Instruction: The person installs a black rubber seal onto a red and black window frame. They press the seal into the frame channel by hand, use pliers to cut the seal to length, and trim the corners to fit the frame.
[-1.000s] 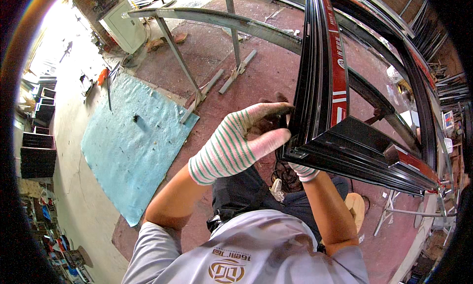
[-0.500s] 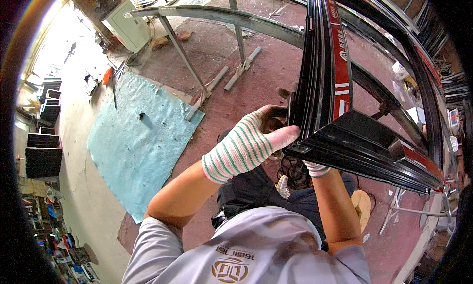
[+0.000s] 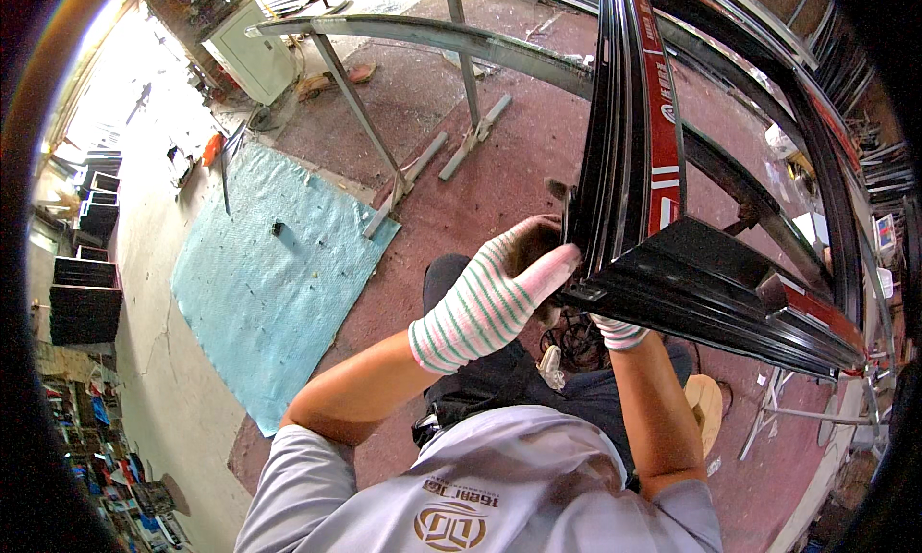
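A black metal profile frame (image 3: pixel 672 270) with red printed film along its members stands at the right, its near corner in front of me. My left hand (image 3: pixel 485 299), in a white glove with green stripes, is closed at that corner. Its thumb presses along the outer edge while the fingers curl round behind, partly hidden and dark. Under the frame's lower member reaches my right hand (image 3: pixel 619 332). Only its striped glove cuff shows; the frame covers the fingers.
Grey metal stands (image 3: pixel 384 150) with a curved-looking rail hold things up ahead. A light blue sheet (image 3: pixel 279 275) lies on the floor at left. Black cables (image 3: pixel 576 337) and a round wooden seat (image 3: pixel 704 409) are below the frame. A pale cabinet (image 3: pixel 250 52) stands far left.
My left wrist has shifted slightly to the right and toward me, with the thumb still at the frame's edge. The frame and my right arm look nearly unmoved.
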{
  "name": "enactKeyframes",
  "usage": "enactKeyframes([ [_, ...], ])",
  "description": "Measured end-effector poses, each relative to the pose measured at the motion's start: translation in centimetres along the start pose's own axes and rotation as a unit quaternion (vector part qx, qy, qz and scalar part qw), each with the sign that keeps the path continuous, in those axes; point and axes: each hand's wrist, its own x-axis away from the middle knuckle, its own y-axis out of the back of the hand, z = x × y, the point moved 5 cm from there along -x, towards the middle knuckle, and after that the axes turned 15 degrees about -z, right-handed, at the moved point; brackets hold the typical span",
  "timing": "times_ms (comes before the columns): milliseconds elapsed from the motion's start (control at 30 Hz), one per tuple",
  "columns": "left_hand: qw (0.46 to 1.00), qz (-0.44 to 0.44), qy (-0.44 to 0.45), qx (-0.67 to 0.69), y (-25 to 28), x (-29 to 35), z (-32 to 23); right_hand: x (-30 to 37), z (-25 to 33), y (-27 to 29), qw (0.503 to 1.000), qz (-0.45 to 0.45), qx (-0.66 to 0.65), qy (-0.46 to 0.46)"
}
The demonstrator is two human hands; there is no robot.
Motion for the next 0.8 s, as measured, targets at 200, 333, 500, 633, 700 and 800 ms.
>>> enactKeyframes([
  [200, 0.998, -0.003, 0.039, -0.056, 0.0, 1.5, 0.4, -0.1, -0.3, -5.1, 0.993, -0.033, 0.096, 0.067],
  [333, 0.996, -0.011, 0.041, -0.082, -0.3, 1.8, -0.3, -0.1, 0.0, -6.8, 0.992, -0.028, 0.105, 0.067],
  [500, 0.997, 0.025, 0.069, -0.003, 0.6, 0.2, -0.2, 1.3, 1.7, -3.6, 0.875, -0.002, 0.345, 0.34],
  [633, 0.999, 0.007, 0.037, -0.003, 0.5, -2.4, 0.8, 3.7, 2.5, -0.2, 0.523, -0.051, 0.607, 0.596],
  [700, 0.999, 0.005, 0.017, -0.041, 0.3, -2.3, 0.8, 3.4, 2.5, 0.0, 0.53, -0.063, 0.607, 0.589],
  [800, 0.999, 0.015, -0.026, -0.04, 0.3, -2.9, 1.7, 3.0, 2.8, -0.3, 0.534, -0.077, 0.607, 0.584],
])
